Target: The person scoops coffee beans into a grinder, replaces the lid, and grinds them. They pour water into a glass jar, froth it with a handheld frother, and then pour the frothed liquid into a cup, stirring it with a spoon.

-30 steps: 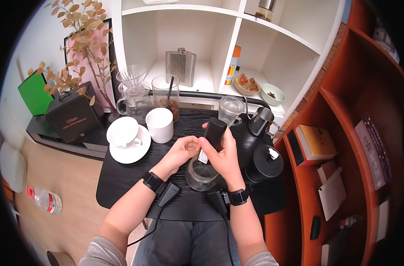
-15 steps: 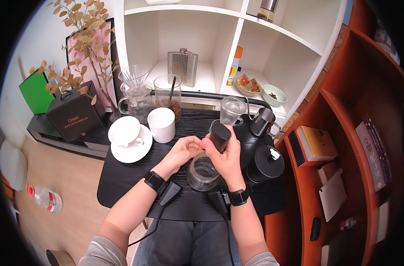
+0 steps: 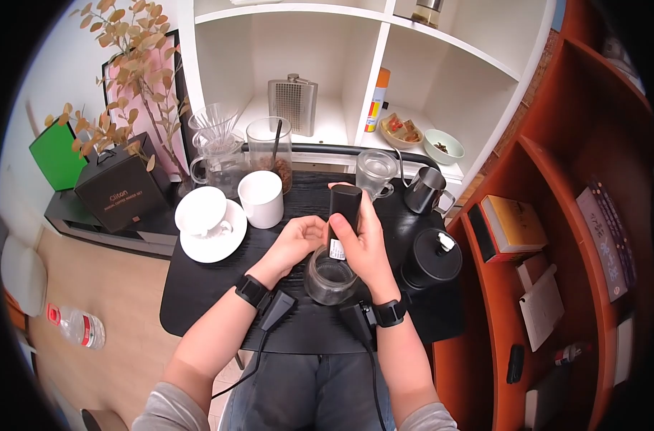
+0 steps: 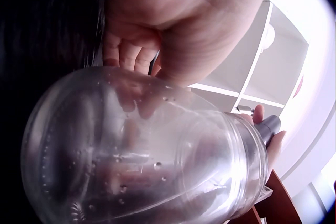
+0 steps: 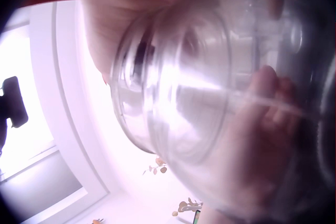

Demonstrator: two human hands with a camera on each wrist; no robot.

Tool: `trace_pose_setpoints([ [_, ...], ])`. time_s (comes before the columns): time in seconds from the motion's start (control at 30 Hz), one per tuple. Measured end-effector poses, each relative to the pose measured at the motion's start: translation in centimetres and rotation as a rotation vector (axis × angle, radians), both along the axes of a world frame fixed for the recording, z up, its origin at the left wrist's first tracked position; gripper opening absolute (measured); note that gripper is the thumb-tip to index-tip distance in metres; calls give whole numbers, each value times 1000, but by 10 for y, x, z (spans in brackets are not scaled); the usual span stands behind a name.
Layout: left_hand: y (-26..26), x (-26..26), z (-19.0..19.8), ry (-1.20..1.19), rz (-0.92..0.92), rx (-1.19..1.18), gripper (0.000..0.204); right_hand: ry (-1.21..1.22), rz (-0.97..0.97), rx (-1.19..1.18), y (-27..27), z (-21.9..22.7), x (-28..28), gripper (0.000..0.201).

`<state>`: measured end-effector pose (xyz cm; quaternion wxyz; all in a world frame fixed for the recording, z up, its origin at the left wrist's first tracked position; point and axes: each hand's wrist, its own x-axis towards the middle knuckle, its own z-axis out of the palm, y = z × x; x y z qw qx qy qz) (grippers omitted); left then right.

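My right hand point(image 3: 365, 244) grips the black handle of a handheld milk frother point(image 3: 347, 201), with a white label low on its side. The frother is held over the mouth of a clear glass jar point(image 3: 332, 281) on the black table, and its thin coil point(image 4: 77, 211) shows faintly inside. My left hand point(image 3: 298, 244) curls about the jar's far left side, its fingers point(image 4: 128, 56) against the glass in the left wrist view. Water drops cling to the jar. Through the glass, the right wrist view shows the left hand beyond.
On the black table point(image 3: 226, 302), a white cup point(image 3: 201, 207) with its saucer and a white mug point(image 3: 261, 200) stand left. A glass cup point(image 3: 376, 172), a steel pitcher point(image 3: 422, 190) and a black lidded canister point(image 3: 433, 257) stand right. Behind them rises a white shelf point(image 3: 327, 54).
The frother handle tilted right, then swung back more upright over the jar. The left hand stays beside the jar. The head view has shifted slightly.
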<state>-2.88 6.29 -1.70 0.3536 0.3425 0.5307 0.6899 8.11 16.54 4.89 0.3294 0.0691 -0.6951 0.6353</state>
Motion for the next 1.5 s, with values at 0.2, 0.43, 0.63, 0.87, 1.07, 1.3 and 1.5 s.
trace_pose_setpoints([
  [0.2,0,2,3,-12,1,-24,8,37,-6,86,-2,3,4,38],
  [0.43,0,3,6,-7,9,-15,8,80,-173,122,3,-9,-3,38],
  [0.63,0,2,4,1,8,-7,6,113,-149,96,2,-9,-4,40],
  [0.87,5,7,3,-21,52,20,8,7,-109,22,3,-12,-4,39],
  [1.07,3,4,2,-5,58,58,13,-8,-82,72,2,0,0,37],
  [1.3,-2,9,14,-9,63,-33,11,56,-8,-49,0,4,3,38],
  [1.5,-3,9,13,-24,27,-23,11,149,-119,112,3,-4,0,39],
])
